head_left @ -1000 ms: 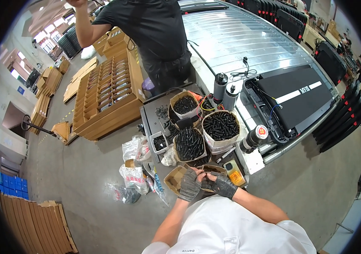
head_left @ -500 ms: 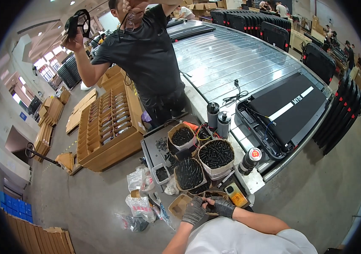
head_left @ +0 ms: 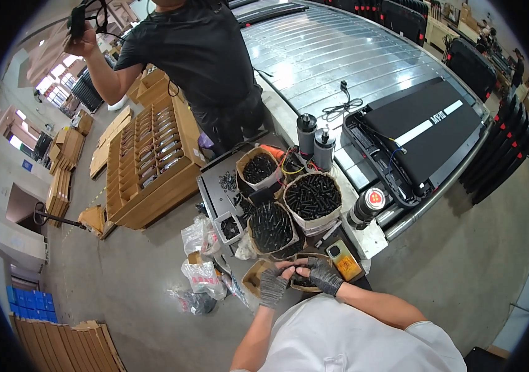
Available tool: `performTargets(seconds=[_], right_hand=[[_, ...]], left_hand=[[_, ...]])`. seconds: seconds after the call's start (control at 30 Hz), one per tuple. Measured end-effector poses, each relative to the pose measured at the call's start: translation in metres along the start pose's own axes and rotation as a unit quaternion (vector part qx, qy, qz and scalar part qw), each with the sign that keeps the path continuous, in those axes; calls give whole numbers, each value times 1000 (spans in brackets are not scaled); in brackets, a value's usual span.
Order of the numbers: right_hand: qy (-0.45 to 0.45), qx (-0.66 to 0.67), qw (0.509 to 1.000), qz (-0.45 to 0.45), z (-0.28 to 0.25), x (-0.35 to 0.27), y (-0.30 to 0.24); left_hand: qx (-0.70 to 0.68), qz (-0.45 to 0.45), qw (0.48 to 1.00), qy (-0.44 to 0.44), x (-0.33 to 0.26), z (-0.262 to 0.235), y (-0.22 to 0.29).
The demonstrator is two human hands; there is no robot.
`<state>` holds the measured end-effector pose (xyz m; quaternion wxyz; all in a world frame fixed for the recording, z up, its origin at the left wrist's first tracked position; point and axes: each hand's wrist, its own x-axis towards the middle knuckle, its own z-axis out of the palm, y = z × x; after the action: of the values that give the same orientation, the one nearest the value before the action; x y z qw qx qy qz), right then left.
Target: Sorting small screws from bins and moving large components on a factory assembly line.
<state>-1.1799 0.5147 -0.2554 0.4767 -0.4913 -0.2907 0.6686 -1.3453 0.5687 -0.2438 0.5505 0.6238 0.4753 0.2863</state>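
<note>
- Wears gray fingerless gloves on both hands.
- Brings the left hand [head_left: 274,285] and the right hand [head_left: 323,275] together, fingers curled and tips nearly meeting, just above two small open boxes.
- Cannot tell if grasping anything in the left fingers; too small and too covered there.
- Cannot tell in the right fingers either, bent inward toward the left thumb.
- Reaches with the left hand over the right side of the left cardboard box [head_left: 252,277], brown inside.
- Covers part of the right box [head_left: 305,288] with the right hand; shows dark contents below.
- Has a phone [head_left: 345,261] in a yellow-orange case just right of the right hand.
- Has three paper-walled containers beyond the hands, full of black cylindrical parts: a right one [head_left: 314,226], a lower-left one [head_left: 293,233] and an upper one [head_left: 271,181].
- Has a white bin [head_left: 232,240] of small black pieces to the left of these, with small rings [head_left: 228,181] scattered farther up on the gray tabletop [head_left: 212,181].
- Has two gray cylinders, one [head_left: 306,133] behind the other [head_left: 324,149], upright beyond the containers.
- Has a black-shirted co-worker [head_left: 190,74] across the tabletop, with a dark object [head_left: 77,23] in a raised hand [head_left: 80,44].
</note>
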Motion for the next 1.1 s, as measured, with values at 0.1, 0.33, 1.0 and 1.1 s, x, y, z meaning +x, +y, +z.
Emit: performTargets(seconds=[0.1,0.33,1.0,1.1], right_hand=[[7,-53,997,-52,-4,11,8],[47,50,996,-64,-2,17,-6],[164,145,976,-1,-56,-4,38],[183,137,973,-16,-63,-8,51]], left_hand=[[14,16,1000,-7,9,4,14],[-11,-4,1000,1,26,4,26],[302,105,947,-12,148,-8,11],[345,86,934,-33,157,1,9]])
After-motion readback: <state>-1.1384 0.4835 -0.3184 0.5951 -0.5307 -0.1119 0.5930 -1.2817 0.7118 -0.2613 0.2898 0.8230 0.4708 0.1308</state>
